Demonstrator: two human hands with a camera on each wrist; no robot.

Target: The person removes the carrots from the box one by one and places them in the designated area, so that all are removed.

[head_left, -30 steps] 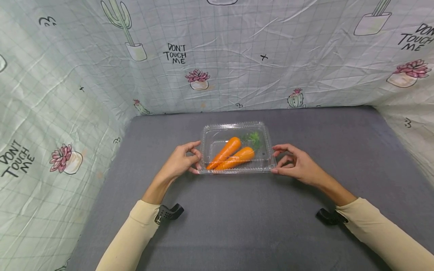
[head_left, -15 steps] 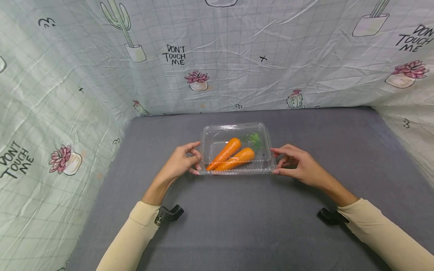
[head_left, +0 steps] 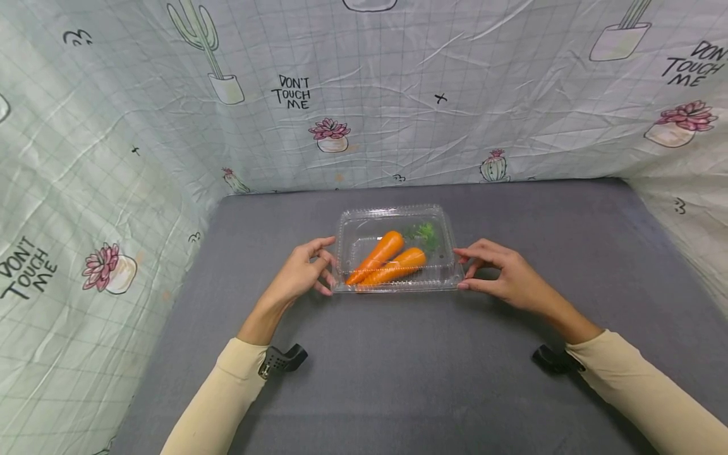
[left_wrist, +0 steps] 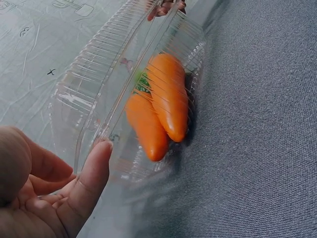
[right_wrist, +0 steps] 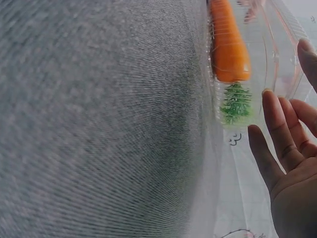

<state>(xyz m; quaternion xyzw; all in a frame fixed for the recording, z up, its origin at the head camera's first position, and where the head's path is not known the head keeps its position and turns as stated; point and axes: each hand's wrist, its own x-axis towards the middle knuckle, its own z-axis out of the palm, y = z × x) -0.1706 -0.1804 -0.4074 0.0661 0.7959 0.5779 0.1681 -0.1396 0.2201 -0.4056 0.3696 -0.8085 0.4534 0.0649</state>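
Observation:
A clear plastic clamshell container (head_left: 392, 217) sits on the grey tabletop with its lid over the base. Two orange carrots (head_left: 392, 265) lie inside, tips toward the near left, with green feathery tops (head_left: 425, 234) at the back right. My left hand (head_left: 304, 270) holds the container's left edge near the front corner, its fingertips at the rim in the left wrist view. At the right side, my right hand (head_left: 506, 272) touches the edge with its fingertips and thumb. The right wrist view shows the right hand's fingers (right_wrist: 280, 124) spread and fairly straight.
A dark grey cloth covers the table (head_left: 392, 379). Behind and on both sides hangs a pale curtain (head_left: 387, 126) printed with cactus drawings and lettering. Black camera mounts (head_left: 284, 359) are strapped at the wrists.
The container and carrots stay in place. My left fingers have spread slightly at the left edge, and my right fingertips have shifted a little along the right edge.

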